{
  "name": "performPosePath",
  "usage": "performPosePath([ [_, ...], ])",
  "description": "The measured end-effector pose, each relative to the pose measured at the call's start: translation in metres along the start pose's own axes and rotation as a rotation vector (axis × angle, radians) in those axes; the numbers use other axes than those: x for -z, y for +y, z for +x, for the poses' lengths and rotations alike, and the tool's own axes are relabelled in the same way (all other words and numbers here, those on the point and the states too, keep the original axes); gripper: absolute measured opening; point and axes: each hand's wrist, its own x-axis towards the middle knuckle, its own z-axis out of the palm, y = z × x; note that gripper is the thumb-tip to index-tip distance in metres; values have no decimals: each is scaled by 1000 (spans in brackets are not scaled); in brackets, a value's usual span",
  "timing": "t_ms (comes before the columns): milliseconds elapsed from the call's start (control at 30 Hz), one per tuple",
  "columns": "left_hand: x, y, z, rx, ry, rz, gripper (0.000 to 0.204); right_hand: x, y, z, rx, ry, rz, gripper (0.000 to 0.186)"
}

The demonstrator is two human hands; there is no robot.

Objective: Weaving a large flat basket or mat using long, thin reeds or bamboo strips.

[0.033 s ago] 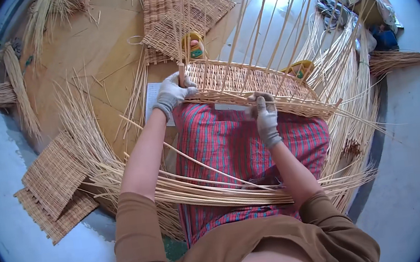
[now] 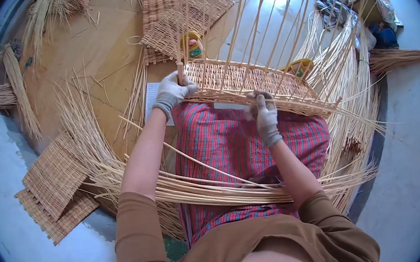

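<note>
A partly woven wicker basket (image 2: 250, 78) rests across my knees on a red striped cloth (image 2: 221, 140), with tall bare canes (image 2: 252, 28) rising from it. My left hand (image 2: 170, 92), in a pale glove, closes round the basket's near left corner beside a short thick stick (image 2: 180, 70). Also gloved, my right hand (image 2: 266, 117) pinches the near edge, right of its middle. Its fingertips are slightly blurred, so a strand within them cannot be made out. Below my hands, a bundle of loose canes (image 2: 212, 194) lies over my lap.
Woven panels (image 2: 57, 174) lie at the left, and more panels (image 2: 172, 24) lie beyond the basket. Long loose strands (image 2: 356, 93) spread along the right. Two yellow figures (image 2: 193, 45) stand by the basket's far side. Cane bundles (image 2: 20, 95) lie far left.
Both hands keep their places on the basket. The right fingers and the near edge have shifted very slightly.
</note>
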Motion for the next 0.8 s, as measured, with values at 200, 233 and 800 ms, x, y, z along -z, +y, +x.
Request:
performPosePath([
  [200,-22,11,-6,-9,270,514,53,-28,-20,-32,37,54,-26,18],
  [233,-15,14,-6,-13,284,524,53,-39,-29,-49,80,-40,-98,17],
  [800,-114,13,-18,64,-63,454,33,74,-35,24,148,225,-29,18],
])
